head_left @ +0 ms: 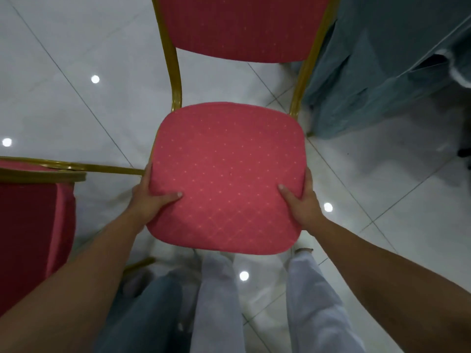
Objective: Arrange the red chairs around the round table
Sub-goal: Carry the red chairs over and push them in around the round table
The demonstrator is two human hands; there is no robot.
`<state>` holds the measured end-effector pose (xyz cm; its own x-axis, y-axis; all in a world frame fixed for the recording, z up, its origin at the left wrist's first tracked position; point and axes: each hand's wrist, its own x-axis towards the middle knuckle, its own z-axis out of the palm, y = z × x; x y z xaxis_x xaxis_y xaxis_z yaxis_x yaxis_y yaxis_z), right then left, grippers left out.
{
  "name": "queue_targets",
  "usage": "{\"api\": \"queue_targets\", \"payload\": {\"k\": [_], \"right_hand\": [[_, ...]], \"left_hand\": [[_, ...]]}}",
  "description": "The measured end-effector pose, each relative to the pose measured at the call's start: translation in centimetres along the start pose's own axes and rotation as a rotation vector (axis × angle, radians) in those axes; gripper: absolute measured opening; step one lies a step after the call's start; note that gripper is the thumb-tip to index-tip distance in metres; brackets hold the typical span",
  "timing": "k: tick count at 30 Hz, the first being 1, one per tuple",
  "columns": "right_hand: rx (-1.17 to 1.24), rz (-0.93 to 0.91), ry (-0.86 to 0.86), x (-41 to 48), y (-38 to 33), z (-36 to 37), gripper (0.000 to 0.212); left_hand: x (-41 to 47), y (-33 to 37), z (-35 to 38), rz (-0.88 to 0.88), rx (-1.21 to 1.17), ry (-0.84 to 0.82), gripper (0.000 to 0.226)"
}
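A red chair (226, 169) with a gold frame and a dotted seat cushion fills the middle of the head view, its backrest at the top. My left hand (150, 197) grips the seat's left edge, thumb on top and fingers under. On the seat's right edge my right hand (302, 200) grips the same way. The table's grey-blue cloth (382, 59) hangs at the upper right, right beside the chair's back.
A second red chair (33, 225) with a gold frame stands at the left edge, close to my left arm. The floor (76, 85) is glossy white tile with light reflections. My legs in pale trousers are below the seat.
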<state>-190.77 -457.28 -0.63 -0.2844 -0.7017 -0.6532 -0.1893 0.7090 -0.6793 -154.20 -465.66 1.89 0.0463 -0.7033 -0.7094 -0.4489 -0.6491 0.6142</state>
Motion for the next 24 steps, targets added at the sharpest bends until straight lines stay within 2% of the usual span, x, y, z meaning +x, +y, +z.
{"api": "queue_targets", "payload": {"k": [3,6,8,11,14,16,18,20,22,23,24], "right_hand": [[-0.053,-0.024,-0.062,-1.8,1.7,-0.5,0.087],[-0.085,-0.073,-0.160,-5.2,0.4,-0.8,0.067],[-0.100,-0.097,-0.207,-8.4,-2.1,-1.0,0.067],[-0.119,-0.228,-0.241,-12.7,-7.4,-1.6,0.065],[-0.103,-0.355,-0.202,-16.2,-13.2,-2.7,0.053],[-0.100,-0.433,-0.191,-18.3,-17.2,-3.9,0.046],[-0.152,-0.588,-0.218,-20.1,-20.6,-5.9,0.042],[-0.254,-0.829,-0.172,-20.6,-24.4,-9.1,0.044],[-0.332,-1.040,-0.011,-18.5,-28.8,-12.4,0.052],[-0.394,-1.056,0.064,-16.6,-31.4,-13.7,0.061],[-0.482,-0.997,0.102,-14.4,-34.1,-14.8,0.072]], "left_hand": [[-1.7,-2.2,0.5,-0.014,-0.043,-0.047,0.105],[-4.5,-2.1,0.8,0.019,-0.126,-0.055,0.076],[-7.5,-0.5,1.1,0.038,-0.224,-0.031,0.064],[-13.2,3.6,1.6,0.098,-0.316,-0.049,0.055],[-17.8,7.5,2.6,0.155,-0.421,-0.094,0.045],[-19.9,10.4,3.6,0.126,-0.435,-0.009,0.036],[-21.6,13.7,4.5,0.093,-0.445,0.110,0.027],[-22.8,17.4,5.2,0.092,-0.503,0.220,0.034],[-23.2,21.6,5.6,0.150,-0.562,0.278,0.054],[-23.2,24.1,5.8,0.178,-0.598,0.297,0.061],[-23.0,26.5,5.9,0.203,-0.630,0.314,0.068]]}}
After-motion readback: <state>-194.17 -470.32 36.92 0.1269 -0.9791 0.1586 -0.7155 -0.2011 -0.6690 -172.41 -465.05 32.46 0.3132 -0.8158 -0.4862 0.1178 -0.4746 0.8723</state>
